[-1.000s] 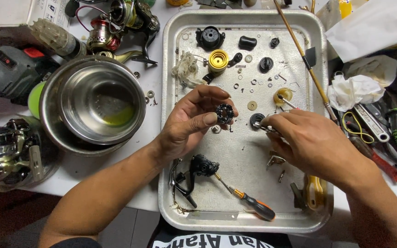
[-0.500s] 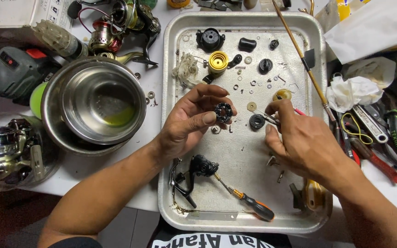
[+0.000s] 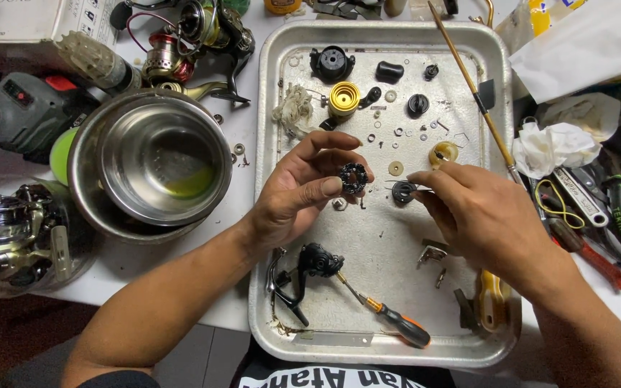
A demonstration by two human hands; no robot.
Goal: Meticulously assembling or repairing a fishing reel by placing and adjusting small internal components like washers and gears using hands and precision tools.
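- Left hand (image 3: 303,190): over the middle of the tray (image 3: 271,215), palm turned up; thumb and fingers pinch a small black gear (image 3: 353,177) by its rim; the other fingers curl loosely behind it.
- Gear: ring-shaped, toothed edge, held clear of the tray floor; its flat face looks up toward the camera, so its axis runs roughly vertical (no long axis to speak of).
- Right hand (image 3: 479,215): just right of the gear, knuckles up, fingertips pressed together on a thin pin (image 3: 395,188) that lies near-horizontal, its free end pointing left toward the gear.
- Black washer (image 3: 402,191): round, at the right fingertips, between the two hands; whether threaded on the pin or lying under it cannot be told.
- Relation: gear lies left of the right hand, near but apart; the left hand has it, the right is nearest the washer.
- Tray contents: yellow spool (image 3: 343,98), black knob (image 3: 332,62), scattered small washers, reel body (image 3: 310,266), screwdriver (image 3: 389,321) lying diagonally, tip up-left.
- Table (image 3: 242,144): steel bowl (image 3: 156,162) left of the tray; tools and crumpled tissue (image 3: 555,144) to its right.
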